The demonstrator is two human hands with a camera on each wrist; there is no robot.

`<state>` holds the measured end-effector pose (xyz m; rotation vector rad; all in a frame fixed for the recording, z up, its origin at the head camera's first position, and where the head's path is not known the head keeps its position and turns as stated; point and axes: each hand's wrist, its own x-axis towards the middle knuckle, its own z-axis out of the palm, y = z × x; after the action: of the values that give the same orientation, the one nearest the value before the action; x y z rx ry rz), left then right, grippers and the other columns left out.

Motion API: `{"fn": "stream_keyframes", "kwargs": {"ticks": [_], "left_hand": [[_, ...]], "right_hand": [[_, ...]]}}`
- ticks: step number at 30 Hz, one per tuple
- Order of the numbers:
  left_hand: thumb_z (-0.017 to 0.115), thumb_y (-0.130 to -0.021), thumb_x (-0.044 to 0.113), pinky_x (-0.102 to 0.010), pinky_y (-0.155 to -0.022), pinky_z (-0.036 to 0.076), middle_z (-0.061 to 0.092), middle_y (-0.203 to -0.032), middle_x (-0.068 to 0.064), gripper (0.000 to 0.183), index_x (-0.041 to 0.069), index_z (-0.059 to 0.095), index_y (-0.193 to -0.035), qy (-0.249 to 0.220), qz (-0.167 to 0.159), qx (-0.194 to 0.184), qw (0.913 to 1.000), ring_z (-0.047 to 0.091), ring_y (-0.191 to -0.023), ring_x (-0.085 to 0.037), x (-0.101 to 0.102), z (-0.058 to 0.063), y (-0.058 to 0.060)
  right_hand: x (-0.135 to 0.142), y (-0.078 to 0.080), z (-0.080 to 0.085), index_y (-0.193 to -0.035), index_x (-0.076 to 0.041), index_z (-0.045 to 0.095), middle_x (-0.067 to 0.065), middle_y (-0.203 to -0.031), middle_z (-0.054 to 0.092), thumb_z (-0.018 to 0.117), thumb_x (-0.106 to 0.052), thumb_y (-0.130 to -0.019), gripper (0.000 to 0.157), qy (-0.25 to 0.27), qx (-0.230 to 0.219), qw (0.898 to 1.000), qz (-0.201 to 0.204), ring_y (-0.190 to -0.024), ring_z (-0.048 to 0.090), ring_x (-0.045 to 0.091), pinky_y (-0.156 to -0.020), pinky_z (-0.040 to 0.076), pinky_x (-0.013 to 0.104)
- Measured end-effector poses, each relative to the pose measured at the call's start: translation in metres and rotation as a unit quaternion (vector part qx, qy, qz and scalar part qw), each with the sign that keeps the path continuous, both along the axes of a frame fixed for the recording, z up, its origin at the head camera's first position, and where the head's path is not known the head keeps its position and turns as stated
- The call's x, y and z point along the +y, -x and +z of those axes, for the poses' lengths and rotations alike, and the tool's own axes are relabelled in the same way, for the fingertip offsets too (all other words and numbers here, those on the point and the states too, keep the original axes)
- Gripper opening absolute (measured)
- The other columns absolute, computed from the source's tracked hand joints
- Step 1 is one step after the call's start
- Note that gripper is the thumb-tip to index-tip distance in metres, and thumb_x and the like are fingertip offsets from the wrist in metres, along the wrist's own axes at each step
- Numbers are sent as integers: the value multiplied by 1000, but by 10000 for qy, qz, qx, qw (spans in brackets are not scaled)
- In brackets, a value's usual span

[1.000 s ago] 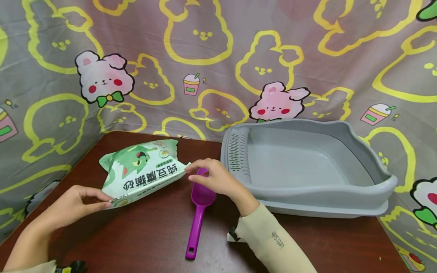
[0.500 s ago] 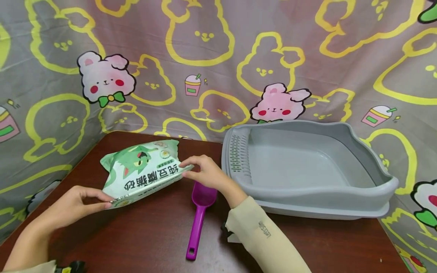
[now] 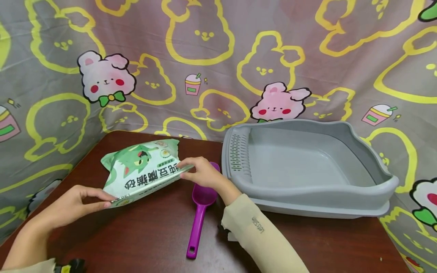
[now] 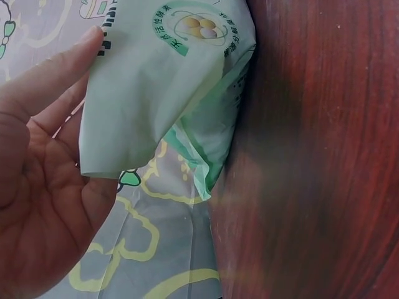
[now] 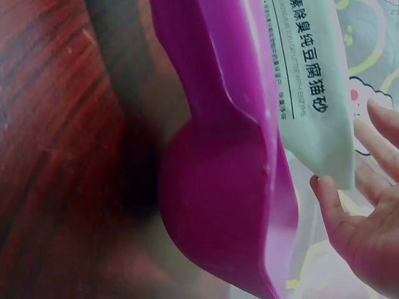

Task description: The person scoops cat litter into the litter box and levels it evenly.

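A pale green bag of cat litter, printed with a green cat, lies at the left of the table, its near edge raised. My left hand pinches its near left corner between thumb and fingers. At the opposite corner, my right hand pinches the edge too. The right wrist view has the thumb on the bag's pale corner. A purple litter scoop lies on the table, its bowl partly hidden under my right hand. In the left wrist view the bag's folded end hangs past the fingers.
A grey litter box with a slotted step at its left end stands on the right of the brown table. A cartoon-printed cloth hangs close behind and at the sides. A small dark-and-white object lies partly behind the right sleeve.
My right hand has shifted left from the tip of the bag's right corner to farther in along its edge. The left hand, scoop and litter box have stayed put.
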<state>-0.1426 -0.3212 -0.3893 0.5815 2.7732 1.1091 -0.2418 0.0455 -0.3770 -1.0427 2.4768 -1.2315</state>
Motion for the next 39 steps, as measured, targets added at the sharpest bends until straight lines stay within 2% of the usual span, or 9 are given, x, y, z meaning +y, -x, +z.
{"fn": "stream_keyframes", "kwargs": {"ticks": [7, 12, 15, 20, 23, 28, 31, 35, 39], "left_hand": [[70, -92, 13, -17, -67, 48, 74, -97, 15, 14, 9, 78, -103, 141, 40, -222, 9996, 58, -85, 10, 0, 3, 3], [67, -94, 12, -18, -66, 50, 72, -100, 17, 17, 7, 75, -109, -6, -9, -304, 9995, 59, -86, 6, 0, 2, 3], [71, -91, 10, -17, -68, 50, 69, -106, 22, 21, 9, 73, -113, -70, 26, 90, 9999, 60, -89, 5, 1, 1, 3], [77, -86, 11, -16, -67, 45, 65, -108, 21, 34, 13, 70, -119, 126, 261, 674, 9973, 54, -88, 3, 3, 0, 3], [77, -86, 15, -18, -67, 45, 64, -108, 15, 35, 15, 70, -121, 349, 340, 576, 9971, 51, -87, 2, 2, 1, 3], [75, -89, 23, -19, -71, 48, 67, -119, 1, 36, 17, 69, -124, 649, 431, 167, 9968, 52, -94, 12, 3, 3, 3], [76, -89, 21, -18, -69, 47, 70, -113, -1, 38, 14, 67, -125, 510, 418, 115, 9978, 56, -92, 11, 4, 2, 3], [77, -86, 13, -18, -65, 44, 69, -100, 11, 36, 10, 63, -120, 127, 347, 241, 9990, 58, -84, 4, 4, 0, 1], [79, -84, 9, -16, -65, 42, 66, -99, 17, 34, 12, 60, -112, -66, 257, 395, 9989, 58, -85, 4, 5, -1, 1]], "right_hand": [[-4, -1, -1, -122, -1, 68, 11, -124, 69, 68, -13, -94, 30, -109, 113, 9999, 15, -122, 61, 25, -99, 50, 29], [-7, -3, -2, -125, -2, 68, 12, -124, 67, 70, -16, -93, 34, -281, 376, 9989, 37, -123, 58, 26, -113, 36, 43], [-8, -4, -2, -128, -5, 66, 11, -123, 65, 70, -17, -93, 37, -342, 400, 9986, -1, -122, 55, 27, -114, 30, 47], [-8, -8, -1, -126, -8, 69, 8, -118, 63, 71, -16, -92, 35, -319, 324, 9989, -150, -118, 44, 26, -104, 31, 41], [-7, -10, -1, -122, -11, 71, 6, -116, 63, 72, -16, -91, 31, -254, 305, 9991, -167, -117, 39, 24, -101, 31, 39], [-4, -11, -4, -121, -12, 71, 4, -116, 63, 73, -14, -90, 31, -109, 416, 9991, -47, -115, 39, 22, -101, 30, 38], [-2, -12, -5, -121, -12, 70, 5, -117, 62, 73, -13, -90, 32, -44, 474, 9989, 12, -117, 41, 23, -103, 29, 39], [-2, -12, -5, -113, -11, 72, 5, -115, 63, 74, -11, -89, 24, 64, 407, 9991, 48, -120, 40, 24, -106, 28, 41], [-4, -12, -3, -101, -10, 71, 5, -111, 64, 74, -12, -89, 12, -37, 533, 9986, 40, -120, 43, 25, -107, 28, 42]]}}
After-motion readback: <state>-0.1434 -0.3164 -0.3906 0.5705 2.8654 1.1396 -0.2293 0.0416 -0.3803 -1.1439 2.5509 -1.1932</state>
